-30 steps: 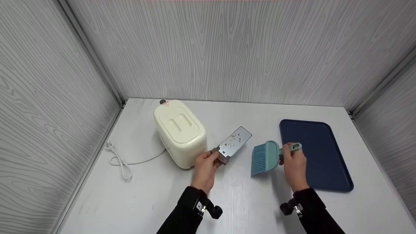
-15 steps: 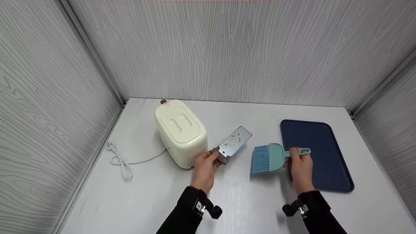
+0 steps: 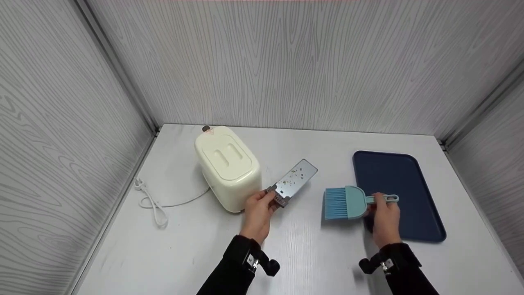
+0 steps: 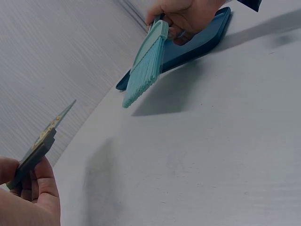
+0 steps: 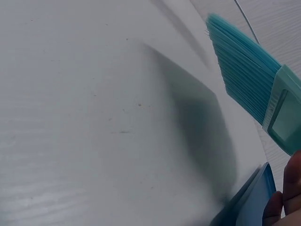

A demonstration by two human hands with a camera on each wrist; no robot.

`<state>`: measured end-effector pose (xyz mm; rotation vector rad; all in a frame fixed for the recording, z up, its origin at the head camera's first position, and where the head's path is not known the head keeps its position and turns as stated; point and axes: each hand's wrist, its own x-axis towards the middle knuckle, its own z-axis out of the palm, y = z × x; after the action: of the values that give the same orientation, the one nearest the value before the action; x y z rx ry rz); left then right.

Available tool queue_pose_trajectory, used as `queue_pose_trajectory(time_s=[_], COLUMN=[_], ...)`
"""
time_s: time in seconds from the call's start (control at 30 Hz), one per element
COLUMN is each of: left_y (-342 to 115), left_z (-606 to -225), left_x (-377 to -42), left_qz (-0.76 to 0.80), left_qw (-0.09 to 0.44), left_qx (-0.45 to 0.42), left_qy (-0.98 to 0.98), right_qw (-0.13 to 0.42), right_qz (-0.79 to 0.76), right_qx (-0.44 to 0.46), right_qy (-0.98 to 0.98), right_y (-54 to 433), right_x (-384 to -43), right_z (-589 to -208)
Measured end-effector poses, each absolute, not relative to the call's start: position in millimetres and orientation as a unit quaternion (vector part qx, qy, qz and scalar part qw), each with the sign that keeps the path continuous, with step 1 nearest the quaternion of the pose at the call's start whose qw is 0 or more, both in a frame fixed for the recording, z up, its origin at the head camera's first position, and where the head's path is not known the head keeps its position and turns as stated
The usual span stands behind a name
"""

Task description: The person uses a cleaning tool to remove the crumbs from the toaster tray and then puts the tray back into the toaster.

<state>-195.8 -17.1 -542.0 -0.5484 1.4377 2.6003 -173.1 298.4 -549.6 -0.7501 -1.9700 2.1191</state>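
Pinching the grey end piece of a flat metal plate [image 3: 299, 177], the left hand [image 3: 257, 215] holds it raised; tan and dark crumbs [image 3: 294, 176] speckle its smooth, round-cornered face. The right hand [image 3: 387, 221] grips the slim looped handle of a teal brush [image 3: 355, 202], whose straight, dense bristles point toward the left hand, well apart from the plate and above the table [image 3: 303, 258]. Under and beyond the right fingers lies a navy tray [image 3: 413, 200], matt and rounded at the corners, with a low rim. Just beside the left fingers, on their outer side, stands a glossy cream box [image 3: 227, 164] with two slots moulded in its top; a faint reddish mark [image 3: 210, 131] there is too small to read. Farther out, its white cord [image 3: 180, 203] lies looped. The white tabletop shows scattered specks, and grey wood-grain walls [image 3: 278, 65] surround it.
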Motion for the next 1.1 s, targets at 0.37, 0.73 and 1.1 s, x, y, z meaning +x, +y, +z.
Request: queue_pose_trajectory(time_s=[0.37,0.73,1.1], left_y=[-16.4,-17.2,-22.2], left_z=[-541.6,-543.3,-541.1], left_x=[-197.0,-197.6,-194.7], left_qz=[0.861,0.859,0.861], left_qw=[0.060,0.062,0.065], left_qx=[-0.193,-0.191,-0.184], left_qy=[0.467,0.471,0.469], right_qw=[0.059,0.035,0.022], right_qz=[0.726,0.696,0.684], right_qx=[-0.253,-0.257,-0.270], right_qy=[-0.637,-0.669,-0.677], right_y=[291.9,286.8,290.1], right_x=[-165.8,-160.1,-156.9], right_z=[-542.4,-543.8,-544.7])
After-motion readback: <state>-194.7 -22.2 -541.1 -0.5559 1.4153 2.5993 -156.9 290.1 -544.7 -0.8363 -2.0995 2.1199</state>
